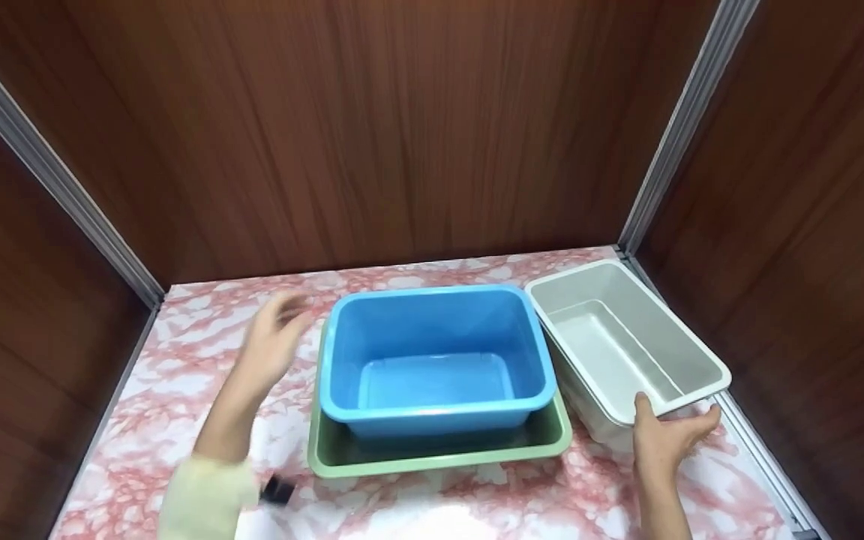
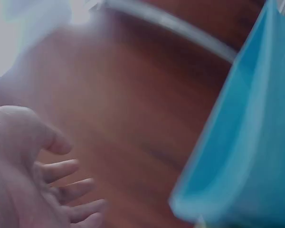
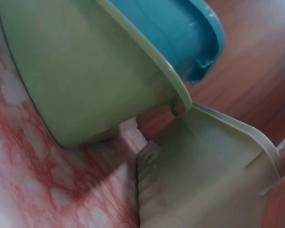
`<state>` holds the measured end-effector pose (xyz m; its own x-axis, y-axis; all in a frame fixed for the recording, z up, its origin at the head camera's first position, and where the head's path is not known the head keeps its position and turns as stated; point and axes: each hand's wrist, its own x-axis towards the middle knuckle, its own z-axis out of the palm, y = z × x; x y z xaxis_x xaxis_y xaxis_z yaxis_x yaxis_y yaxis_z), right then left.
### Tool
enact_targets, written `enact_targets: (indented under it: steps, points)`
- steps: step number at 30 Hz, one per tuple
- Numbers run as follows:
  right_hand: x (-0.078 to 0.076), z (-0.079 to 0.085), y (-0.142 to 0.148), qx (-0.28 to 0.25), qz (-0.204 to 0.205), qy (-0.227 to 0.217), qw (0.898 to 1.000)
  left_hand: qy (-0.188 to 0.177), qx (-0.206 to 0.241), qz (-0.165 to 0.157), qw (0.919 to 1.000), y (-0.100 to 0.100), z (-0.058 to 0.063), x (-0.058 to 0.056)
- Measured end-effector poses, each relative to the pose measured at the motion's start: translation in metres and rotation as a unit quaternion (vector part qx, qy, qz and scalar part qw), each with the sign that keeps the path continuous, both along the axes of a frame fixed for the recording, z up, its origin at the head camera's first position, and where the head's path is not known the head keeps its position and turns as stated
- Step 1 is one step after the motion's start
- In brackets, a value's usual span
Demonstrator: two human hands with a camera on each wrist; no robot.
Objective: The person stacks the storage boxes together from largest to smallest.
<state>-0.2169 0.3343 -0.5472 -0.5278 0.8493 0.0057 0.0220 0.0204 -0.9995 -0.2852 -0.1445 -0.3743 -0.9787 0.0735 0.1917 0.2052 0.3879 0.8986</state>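
Observation:
In the head view a blue plastic bin (image 1: 436,409) sits inside a green bin (image 1: 443,463), its rim higher than the green one. My left hand (image 1: 271,345) hovers just left of the two bins, apart from them, with loosely bent fingers and nothing in its grasp. The left wrist view shows the same hand (image 2: 28,175) away from the blue bin (image 2: 266,142). To the right stands a light grey bin (image 1: 597,345), turned at an angle. My right hand (image 1: 664,442) grips its near rim, thumb over the edge; its other fingers are partly hidden.
Pink-and-white marbled tabletop (image 1: 199,360) lies under the bins. A brown wood-look panel (image 1: 402,135) closes off the back, with further panels left and right joined by metal rails (image 1: 676,135). A small blurred black object (image 1: 277,490) shows beside the left sleeve.

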Motion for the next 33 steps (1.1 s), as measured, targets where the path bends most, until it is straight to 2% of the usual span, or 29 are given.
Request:
enact_targets:
  steps: [2, 5, 7, 10, 12, 14, 17, 20, 23, 28, 33]
  points:
    - [-0.001, 0.001, 0.000, -0.008, 0.002, -0.001, 1.000, 0.005, -0.045, -0.072, 0.9964, 0.024, 0.025, -0.012]
    - [-0.004, 0.003, 0.001, -0.013, 0.007, -0.001, 1.000, -0.014, -0.117, -0.159, 0.9802, 0.066, 0.050, -0.035]
    - [-0.005, 0.005, 0.001, -0.013, 0.009, 0.004, 1.000, -0.029, -0.161, -0.203, 0.9654, 0.094, 0.060, -0.051]
    - [-0.006, 0.006, 0.004, -0.012, 0.007, 0.014, 1.000, -0.052, -0.208, -0.245, 0.9454, 0.132, 0.064, -0.076]
    - [-0.005, 0.006, 0.005, -0.021, 0.010, 0.029, 0.999, -0.067, -0.235, -0.262, 0.9337, 0.153, 0.062, -0.091]
    - [-0.005, 0.006, 0.006, -0.030, 0.012, 0.042, 0.999, -0.089, -0.250, -0.268, 0.9262, 0.171, 0.058, -0.105]
    - [-0.005, 0.006, 0.006, -0.040, 0.018, 0.058, 0.997, -0.125, -0.251, -0.268, 0.9219, 0.192, 0.048, -0.123]
    - [-0.004, 0.006, 0.004, -0.033, 0.021, 0.051, 0.998, -0.159, -0.231, -0.268, 0.9216, 0.208, 0.037, -0.135]
    - [-0.001, 0.006, 0.000, -0.027, 0.026, 0.037, 0.999, -0.173, -0.219, -0.279, 0.9188, 0.224, 0.027, -0.144]
    - [0.002, 0.007, -0.006, -0.018, 0.021, 0.017, 0.999, -0.194, -0.217, -0.301, 0.9083, 0.249, 0.019, -0.152]
    - [0.004, 0.007, -0.011, -0.021, 0.023, 0.047, 0.998, -0.214, -0.232, -0.309, 0.8974, 0.270, 0.013, -0.154]
